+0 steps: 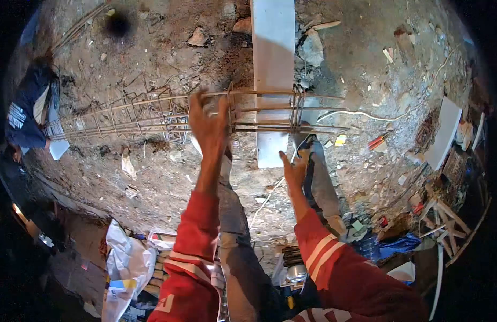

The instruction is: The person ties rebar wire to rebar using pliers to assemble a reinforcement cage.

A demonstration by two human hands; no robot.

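A long cage of thin steel bars (259, 109) runs across the view, with square stirrups around it. Its right part lies over a pale board (274, 59). My left hand (208, 121) is at the cage, left of the board, fingers apart and curved over the upper bars beside a stirrup. Below the bars, near the board's lower right edge, is my right hand (295, 170), its thumb and fingers spread with nothing seen between them. Several stirrups (298, 107) stand bunched together above my right hand.
At the far left a co-worker (31, 107) crouches by the cage's end. Red-handled pliers (377, 141) lie on the dirt at right. A white cord (361, 113) crosses the ground. A white panel (443, 134), wooden pieces and a white sack (125, 263) lie around.
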